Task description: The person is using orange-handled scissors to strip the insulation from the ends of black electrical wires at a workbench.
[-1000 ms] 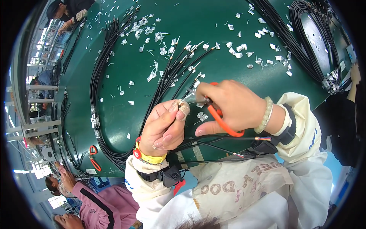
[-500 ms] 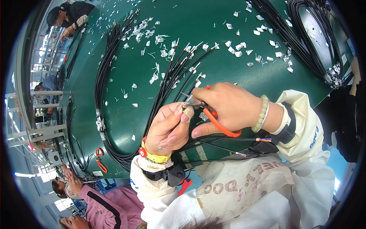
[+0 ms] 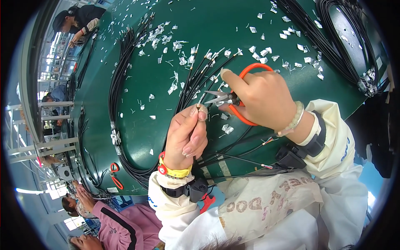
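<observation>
My left hand [image 3: 186,135] pinches a black cable near its stripped end [image 3: 202,98], which points up past the thumb and forefinger. In my right hand [image 3: 270,100] is a pair of scissors [image 3: 255,66] with orange handles. Their blades are parted and lie right beside the stripped end; whether they touch it I cannot tell. Behind my left hand, a bundle of black cables [image 3: 186,89] fans out with pale, stripped tips. Under my right wrist are cable ends with coloured wires [image 3: 270,140] showing.
Foil scraps [image 3: 264,52] litter the green table [image 3: 139,137]. A tied cable bundle [image 3: 113,96] curves along the left; more cables [image 3: 318,46] lie far right. Other orange-handled scissors [image 3: 116,176] rest near the left edge. Co-workers sit left, one with a pink sleeve [image 3: 121,221].
My right hand has turned and lifted, bringing the scissors' handles upright. The blades have moved off my left fingertips and spread apart. More of the stripped cable end shows above my left hand.
</observation>
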Demonstrator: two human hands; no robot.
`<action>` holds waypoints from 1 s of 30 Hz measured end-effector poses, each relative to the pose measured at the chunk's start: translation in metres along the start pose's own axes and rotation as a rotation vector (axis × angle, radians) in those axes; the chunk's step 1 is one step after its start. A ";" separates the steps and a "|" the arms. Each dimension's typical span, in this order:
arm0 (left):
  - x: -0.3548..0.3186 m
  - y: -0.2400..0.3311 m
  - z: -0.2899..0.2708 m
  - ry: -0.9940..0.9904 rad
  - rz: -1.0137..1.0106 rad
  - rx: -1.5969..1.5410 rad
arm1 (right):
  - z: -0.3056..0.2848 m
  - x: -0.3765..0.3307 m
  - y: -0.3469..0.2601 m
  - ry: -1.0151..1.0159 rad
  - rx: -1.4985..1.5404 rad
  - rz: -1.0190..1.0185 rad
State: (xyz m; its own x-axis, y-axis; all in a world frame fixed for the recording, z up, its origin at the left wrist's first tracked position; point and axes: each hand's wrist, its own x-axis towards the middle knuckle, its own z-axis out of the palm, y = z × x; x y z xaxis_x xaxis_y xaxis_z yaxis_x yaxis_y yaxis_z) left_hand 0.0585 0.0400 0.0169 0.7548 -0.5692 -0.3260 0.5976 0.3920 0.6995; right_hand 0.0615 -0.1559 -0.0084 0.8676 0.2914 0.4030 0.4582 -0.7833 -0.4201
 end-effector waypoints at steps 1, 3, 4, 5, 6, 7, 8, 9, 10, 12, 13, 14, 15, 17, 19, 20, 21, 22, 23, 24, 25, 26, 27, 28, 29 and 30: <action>0.000 0.000 0.001 -0.004 -0.008 -0.017 | 0.002 0.000 0.000 0.027 -0.075 -0.012; 0.000 0.000 0.002 0.001 -0.010 -0.011 | 0.006 -0.002 -0.001 0.081 -0.225 -0.033; 0.000 0.000 0.002 0.006 -0.013 -0.007 | 0.007 -0.002 -0.001 0.081 -0.225 -0.032; 0.000 0.000 0.003 0.011 -0.016 -0.003 | 0.007 -0.001 -0.002 0.081 -0.240 -0.031; 0.000 0.000 0.002 0.011 -0.017 -0.002 | 0.007 -0.001 -0.003 0.081 -0.256 -0.030; 0.000 -0.001 0.002 0.008 -0.017 -0.002 | 0.008 -0.001 -0.003 0.082 -0.271 -0.030; 0.000 -0.001 0.001 0.004 -0.017 -0.001 | 0.008 -0.001 -0.003 0.083 -0.271 -0.028; 0.000 -0.001 0.001 0.001 -0.016 0.000 | 0.008 -0.001 -0.002 0.090 -0.278 -0.032; 0.000 0.000 0.001 0.000 -0.017 0.001 | 0.008 -0.001 -0.002 0.097 -0.284 -0.036; 0.001 0.000 0.002 -0.004 -0.017 -0.002 | 0.009 -0.001 -0.001 0.105 -0.292 -0.038; 0.001 0.000 0.002 -0.004 -0.016 -0.005 | 0.009 -0.001 -0.002 0.127 -0.294 -0.046; 0.000 0.000 0.002 -0.004 -0.016 -0.005 | 0.009 -0.001 -0.002 0.148 -0.297 -0.054; 0.000 0.000 0.002 0.003 -0.011 -0.034 | 0.009 -0.001 -0.002 0.170 -0.300 -0.062; 0.000 -0.001 0.002 0.017 0.000 -0.092 | 0.009 -0.001 -0.003 0.201 -0.318 -0.086; 0.000 -0.001 0.002 0.027 -0.004 -0.074 | 0.009 -0.001 -0.003 0.265 -0.354 -0.131; 0.000 -0.001 0.001 0.037 -0.008 -0.057 | 0.009 -0.001 -0.003 0.265 -0.354 -0.131; 0.000 -0.001 0.001 0.047 -0.011 -0.039 | 0.009 -0.001 -0.003 0.261 -0.348 -0.136; 0.001 -0.001 0.001 0.048 -0.011 -0.040 | 0.009 -0.001 -0.003 0.257 -0.341 -0.141; 0.001 -0.002 0.003 0.104 0.010 0.061 | 0.009 -0.002 -0.003 0.253 -0.335 -0.147; 0.001 -0.003 0.004 0.160 0.031 0.162 | 0.008 -0.002 -0.004 0.251 -0.335 -0.148; 0.002 -0.005 0.005 0.216 0.052 0.262 | 0.008 -0.002 -0.004 0.215 -0.299 -0.125; 0.003 -0.007 0.006 0.218 0.053 0.260 | 0.008 -0.003 -0.004 0.179 -0.263 -0.102; 0.005 -0.009 0.006 0.262 0.121 0.387 | 0.008 -0.003 -0.005 0.143 -0.227 -0.079; 0.007 -0.011 0.007 0.307 0.189 0.513 | 0.008 -0.004 -0.005 0.141 -0.226 -0.081; 0.009 -0.012 0.006 0.351 0.258 0.639 | 0.010 -0.004 -0.004 0.137 -0.199 -0.061; 0.009 -0.012 0.006 0.353 0.259 0.637 | 0.011 -0.005 -0.004 0.134 -0.172 -0.042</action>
State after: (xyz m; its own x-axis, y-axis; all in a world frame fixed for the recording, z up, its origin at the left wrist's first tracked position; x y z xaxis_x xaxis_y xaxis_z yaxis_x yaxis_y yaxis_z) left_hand 0.0563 0.0259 0.0092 0.9547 -0.2099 -0.2109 0.2002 -0.0713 0.9772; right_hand 0.0574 -0.1480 -0.0174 0.8099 0.2593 0.5262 0.4436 -0.8577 -0.2601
